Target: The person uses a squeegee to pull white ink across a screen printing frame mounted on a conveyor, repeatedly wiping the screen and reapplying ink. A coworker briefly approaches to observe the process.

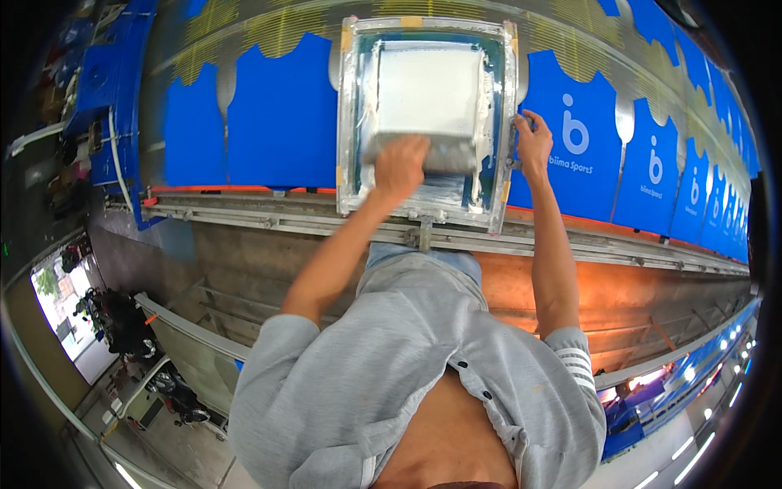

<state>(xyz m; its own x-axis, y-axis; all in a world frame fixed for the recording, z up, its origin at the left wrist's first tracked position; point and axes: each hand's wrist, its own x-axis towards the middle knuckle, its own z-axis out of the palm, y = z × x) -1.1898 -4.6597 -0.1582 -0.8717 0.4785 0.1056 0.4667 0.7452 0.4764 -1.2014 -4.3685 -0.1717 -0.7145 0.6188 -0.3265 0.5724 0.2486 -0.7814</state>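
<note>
A silk-screen printing frame with a pale metal border lies on the long table in front of me. White ink covers much of its mesh and is smeared along the inner sides. My left hand, slightly blurred, is closed round a wide grey squeegee that lies across the lower half of the mesh. At the frame's right edge my right hand has its fingers bent against the border, gripping it. The squeegee's blade edge is hidden from view.
Blue cut fabric panels lie flat left of the frame. More blue panels with white prints run off to the right. A metal rail follows the table's near edge. Parked motorbikes stand at lower left.
</note>
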